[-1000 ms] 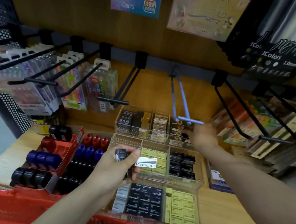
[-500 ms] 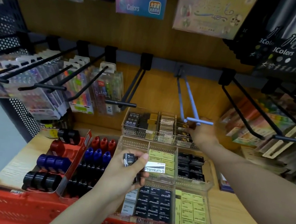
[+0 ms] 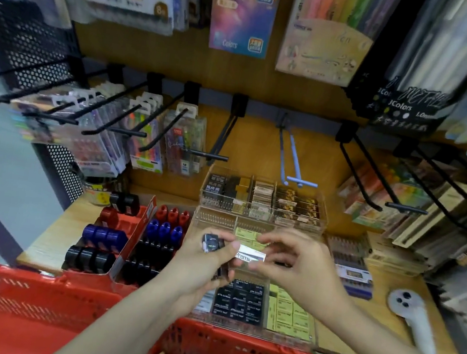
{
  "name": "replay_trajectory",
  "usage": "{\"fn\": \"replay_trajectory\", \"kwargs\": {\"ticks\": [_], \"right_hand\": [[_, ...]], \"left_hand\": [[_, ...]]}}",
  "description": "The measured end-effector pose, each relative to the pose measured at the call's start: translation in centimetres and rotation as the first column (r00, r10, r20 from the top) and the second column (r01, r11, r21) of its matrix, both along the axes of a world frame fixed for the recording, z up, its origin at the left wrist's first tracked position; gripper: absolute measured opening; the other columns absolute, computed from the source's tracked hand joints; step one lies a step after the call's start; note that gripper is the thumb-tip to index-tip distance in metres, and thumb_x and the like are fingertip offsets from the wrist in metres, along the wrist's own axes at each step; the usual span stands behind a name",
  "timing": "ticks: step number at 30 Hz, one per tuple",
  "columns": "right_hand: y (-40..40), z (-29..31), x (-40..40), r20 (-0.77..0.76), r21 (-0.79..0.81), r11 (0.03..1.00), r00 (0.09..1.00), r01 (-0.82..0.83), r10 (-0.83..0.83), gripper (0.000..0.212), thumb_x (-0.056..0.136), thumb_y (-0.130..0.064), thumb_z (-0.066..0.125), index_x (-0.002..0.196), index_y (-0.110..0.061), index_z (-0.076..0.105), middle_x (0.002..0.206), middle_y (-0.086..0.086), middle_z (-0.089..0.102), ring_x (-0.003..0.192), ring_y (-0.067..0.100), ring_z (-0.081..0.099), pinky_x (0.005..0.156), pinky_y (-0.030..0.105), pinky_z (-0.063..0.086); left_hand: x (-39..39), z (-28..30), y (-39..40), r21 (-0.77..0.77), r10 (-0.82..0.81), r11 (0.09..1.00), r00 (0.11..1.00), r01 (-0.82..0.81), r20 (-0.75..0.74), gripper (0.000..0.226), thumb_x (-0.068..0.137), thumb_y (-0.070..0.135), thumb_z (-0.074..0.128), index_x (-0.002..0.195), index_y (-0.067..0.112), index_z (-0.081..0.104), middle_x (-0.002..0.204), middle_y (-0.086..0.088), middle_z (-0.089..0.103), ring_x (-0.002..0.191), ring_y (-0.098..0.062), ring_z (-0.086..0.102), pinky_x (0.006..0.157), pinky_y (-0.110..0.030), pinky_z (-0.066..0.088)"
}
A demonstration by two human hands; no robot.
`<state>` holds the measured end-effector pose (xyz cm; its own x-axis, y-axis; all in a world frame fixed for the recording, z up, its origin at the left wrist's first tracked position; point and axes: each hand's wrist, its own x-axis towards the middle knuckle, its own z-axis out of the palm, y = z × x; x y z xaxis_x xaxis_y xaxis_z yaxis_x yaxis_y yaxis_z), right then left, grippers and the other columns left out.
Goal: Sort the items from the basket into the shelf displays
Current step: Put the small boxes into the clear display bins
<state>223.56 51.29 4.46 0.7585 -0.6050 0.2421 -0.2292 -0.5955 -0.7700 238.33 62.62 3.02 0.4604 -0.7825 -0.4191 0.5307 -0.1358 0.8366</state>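
Fingers of the left hand (image 3: 199, 258) grip a small dark item (image 3: 211, 241) and a white eraser box (image 3: 249, 255); the right hand (image 3: 296, 263) pinches the box's other end, above clear shelf trays (image 3: 264, 208). Red basket (image 3: 25, 306) sits below with more erasers.

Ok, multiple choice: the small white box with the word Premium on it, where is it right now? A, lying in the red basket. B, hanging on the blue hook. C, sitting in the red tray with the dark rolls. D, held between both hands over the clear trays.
D: the white box sits in the left hand, with the right hand fingers at its other end, above the clear trays.
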Motion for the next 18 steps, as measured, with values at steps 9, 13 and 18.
{"fn": "replay_trajectory", "kwargs": {"ticks": [9, 13, 18], "right_hand": [[-2.4, -0.5, 1.6, -0.146, -0.258, 0.966, 0.987, 0.027, -0.067, 0.028, 0.083, -0.029, 0.075, 0.111, -0.024, 0.071, 0.097, -0.019, 0.061, 0.078, -0.009, 0.061, 0.074, 0.007, 0.052], [-8.7, 0.0, 5.2, -0.278, -0.327, 0.920, 0.908, 0.217, -0.313, 0.026, 0.091, -0.030, 0.067, 0.114, -0.017, 0.068, 0.095, -0.004, 0.067, 0.071, 0.002, 0.056, 0.067, 0.015, 0.047], [-13.5, -2.5, 10.4, -0.436, -0.276, 0.909, 0.802, 0.313, -0.409, 0.014, 0.098, -0.025, 0.059, 0.097, -0.019, 0.047, 0.073, -0.007, 0.043, 0.055, 0.007, 0.042, 0.037, 0.017, 0.028]], "left_hand": [[1.6, 0.2, 0.8, 0.015, -0.016, 1.000, 0.999, 0.016, 0.044, 0.003, 0.090, 0.016, 0.070, 0.093, 0.015, 0.070, 0.074, -0.007, 0.071, 0.063, -0.013, 0.064, 0.062, -0.029, 0.054], [3.7, -0.1, 0.1, 0.064, 0.035, 0.998, 0.988, -0.026, -0.151, 0.024, 0.091, 0.026, 0.068, 0.106, 0.009, 0.060, 0.069, -0.006, 0.060, 0.063, -0.018, 0.057, 0.061, -0.032, 0.054], [5.3, -0.7, -0.3, -0.015, -0.040, 0.999, 0.939, 0.037, -0.341, 0.048, 0.074, -0.005, 0.057, 0.120, 0.008, 0.059, 0.073, -0.012, 0.059, 0.070, -0.023, 0.055, 0.062, -0.037, 0.053]]}}
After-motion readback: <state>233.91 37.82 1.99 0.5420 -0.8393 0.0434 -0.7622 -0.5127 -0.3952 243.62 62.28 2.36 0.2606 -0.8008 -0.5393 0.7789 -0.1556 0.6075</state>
